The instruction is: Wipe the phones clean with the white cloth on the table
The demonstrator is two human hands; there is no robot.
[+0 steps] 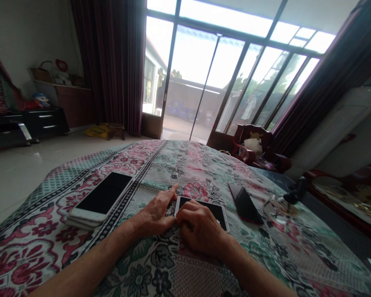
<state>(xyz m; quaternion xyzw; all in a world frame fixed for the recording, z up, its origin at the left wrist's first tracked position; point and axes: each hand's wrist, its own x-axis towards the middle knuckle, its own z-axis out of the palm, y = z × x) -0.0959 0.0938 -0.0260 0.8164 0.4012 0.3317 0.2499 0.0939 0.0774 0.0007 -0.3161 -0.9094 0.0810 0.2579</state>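
Note:
A white phone with a dark screen [210,208] lies on the patterned cloth in the middle. At its left end is my left hand [157,212], thumb near the phone's edge, forefinger stretched forward, fingers apart. Over the phone's near left part bends my right hand [200,227], its fingers curled and pressed together; whatever they pinch, if anything, is hidden. To the left, a larger white phone [102,196] rests on top of another pale device. On the right lies a dark phone with a red edge [245,203], apart from both hands.
A clear glass container [278,208] with a black object stands at the right of the cloth-covered table [160,165]. Beyond are a wooden chair [250,144], glass doors and dark curtains. A yellow item and small stool are on the floor at left.

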